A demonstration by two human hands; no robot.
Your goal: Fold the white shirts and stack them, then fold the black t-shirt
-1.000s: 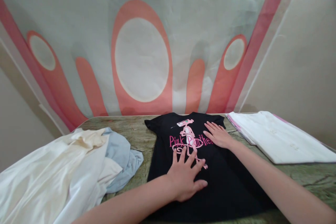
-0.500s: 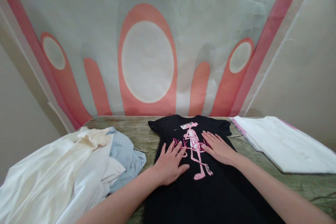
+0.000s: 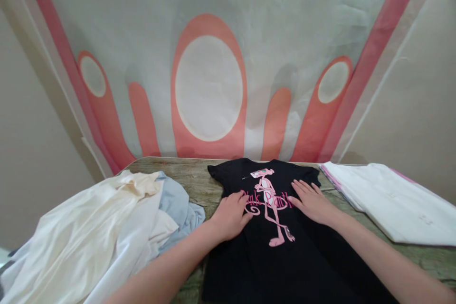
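A black T-shirt lies spread face up on the table, its neckline at the far edge. Its front bears a pink cartoon panther and pink lettering. My left hand rests on the left side of the print, palm down, with its fingers slightly bent and close together. On the right side, below the sleeve, my right hand lies flat with its fingers stretched out. Neither hand grasps the fabric. The shirt's hem runs out of the bottom of the view.
At left is a loose heap of cream, white and light blue clothes. Folded white garments, with pink showing at the edges, lie stacked at right. A wood-grain table meets a printed backdrop along its far edge.
Both hands have slid outward over the shirt, away from its middle. The left fingers have drawn closer together. My view has shifted slightly left.
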